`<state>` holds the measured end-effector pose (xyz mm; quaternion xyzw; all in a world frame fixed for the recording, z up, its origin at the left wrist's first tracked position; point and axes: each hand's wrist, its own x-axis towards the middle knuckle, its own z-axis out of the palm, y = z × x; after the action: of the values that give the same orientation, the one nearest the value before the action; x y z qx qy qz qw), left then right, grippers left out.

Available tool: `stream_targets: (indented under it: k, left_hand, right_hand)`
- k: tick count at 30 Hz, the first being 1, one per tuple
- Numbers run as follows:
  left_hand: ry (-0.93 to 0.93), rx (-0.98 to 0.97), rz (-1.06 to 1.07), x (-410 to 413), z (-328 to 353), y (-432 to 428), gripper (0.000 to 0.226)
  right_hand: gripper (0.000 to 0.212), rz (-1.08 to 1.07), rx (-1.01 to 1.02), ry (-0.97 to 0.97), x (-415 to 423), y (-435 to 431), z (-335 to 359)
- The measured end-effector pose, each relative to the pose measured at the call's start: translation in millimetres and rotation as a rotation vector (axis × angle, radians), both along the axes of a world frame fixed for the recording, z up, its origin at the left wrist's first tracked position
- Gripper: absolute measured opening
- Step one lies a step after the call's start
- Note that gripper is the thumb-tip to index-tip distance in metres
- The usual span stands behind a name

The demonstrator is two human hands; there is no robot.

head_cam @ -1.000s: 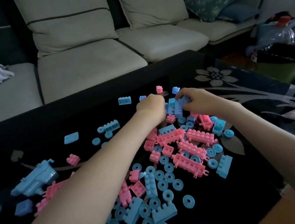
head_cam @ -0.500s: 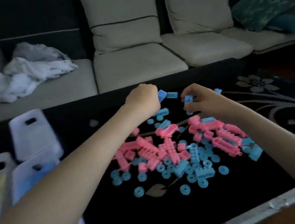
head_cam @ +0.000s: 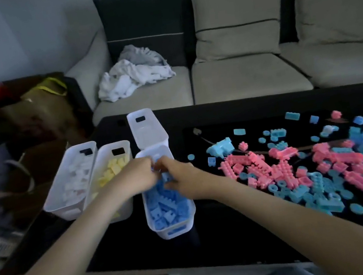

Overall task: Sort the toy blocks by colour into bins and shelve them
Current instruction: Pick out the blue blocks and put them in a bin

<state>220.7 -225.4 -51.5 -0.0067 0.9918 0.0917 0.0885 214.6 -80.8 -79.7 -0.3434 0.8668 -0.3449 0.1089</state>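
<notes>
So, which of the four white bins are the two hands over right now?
The bin of blue blocks, the one nearest the loose pile. The left hand and right hand meet over its far end.

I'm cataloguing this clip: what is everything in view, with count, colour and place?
White plastic bin of white blocks: one, white, table's left end.
White plastic bin of yellow blocks: one, white, beside it.
White plastic bin of blue blocks: one, white, under both hands.
Fourth white plastic bin: one, white, behind the blue-filled one.
Loose pink toy blocks: many, pink, table's right.
Loose light-blue toy blocks: many, mixed among them.
Glossy coffee table: one, black, foreground.
Fabric sofa: one, beige, behind table.
Square cushion: one, dark, sofa back.
Crumpled cloth: one, white-grey, on sofa.
Left hand: one, over blue bin.
Right hand: one, beside it.
</notes>
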Motion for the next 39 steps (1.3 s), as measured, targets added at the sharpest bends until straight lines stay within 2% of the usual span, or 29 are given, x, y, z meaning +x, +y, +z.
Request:
stream_targets:
  k: [4, 8, 11, 15, 21, 24, 26, 28, 30, 33, 36, 39]
  left_hand:
    - [0.007, 0.011, -0.052, -7, 3, 8, 0.014]
    - [0.099, -0.05, -0.122, -16, 22, 34, 0.044]
    - [0.171, 0.002, -0.216, -30, 31, 77, 0.045]
    - [0.256, 0.105, -0.413, -58, 26, 156, 0.038]
    - [0.207, 0.219, -0.651, -96, 6, 280, 0.03]
    - [0.145, 0.252, -0.724, -115, -10, 328, 0.031]
    - [0.097, 0.304, -0.738, -126, -22, 358, 0.033]
    - [0.043, 0.379, -0.717, -133, -31, 382, 0.034]
    - [0.008, 0.409, -0.702, -136, -37, 401, 0.034]
    - [-0.011, 0.357, -0.721, -142, -47, 427, 0.025]
    - [-0.042, 0.291, -0.716, -146, -53, 443, 0.027]
    - [-0.044, 0.27, -0.704, -147, -56, 450, 0.027]
  right_hand:
    - [0.048, -0.027, 0.135, 0.15, 2, 8, -3]
    - [0.051, -0.082, 0.156, 0.156, -4, 45, 7]
    - [0.05, -0.188, 0.144, 0.128, -17, 96, 15]
    - [0.048, -0.418, 0.143, 0.09, -40, 192, 13]
    - [0.042, -0.878, 0.153, 0.079, -64, 346, -15]
    - [0.046, -1.003, 0.245, -0.013, -74, 398, -25]
    - [0.056, -1.058, 0.361, -0.112, -79, 422, -34]
    - [0.063, -1.056, 0.497, -0.147, -82, 432, -43]
    - [0.061, -1.03, 0.557, -0.098, -84, 431, -44]
    - [0.056, -0.979, 0.471, -0.041, -82, 431, -40]
    - [0.051, -0.927, 0.365, -0.057, -78, 431, -36]
    - [0.051, -0.911, 0.379, -0.056, -74, 431, -35]
